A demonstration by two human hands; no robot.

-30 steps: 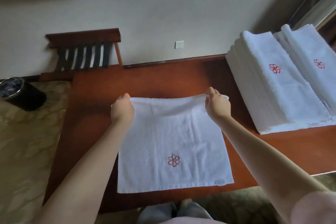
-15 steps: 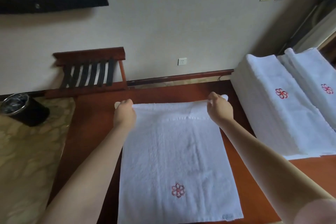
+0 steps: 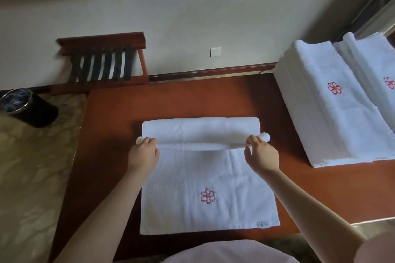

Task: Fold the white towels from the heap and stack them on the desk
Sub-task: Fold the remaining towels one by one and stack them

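In the head view, one white towel [image 3: 205,177] lies in the middle of the frame on the red-brown desk [image 3: 192,100]. The left hand [image 3: 144,153] pinches one corner of the far edge and the right hand [image 3: 261,153] pinches the other. The hands are well apart. The edge they hold is lifted and turned over toward the person. The lower part with the red flower [image 3: 207,196] lies flat. I think this fold is only half made.

At the right of the frame, a big pile of folded towels [image 3: 333,113] sits on the desk, with a second pile [image 3: 372,60] just beside it. So a lot looks done. This towel is not yet on a pile.

The heap is not in the picture, so I cannot tell how many towels are left. The second pile is cut off by the right edge. Some fingertips hide in the cloth.
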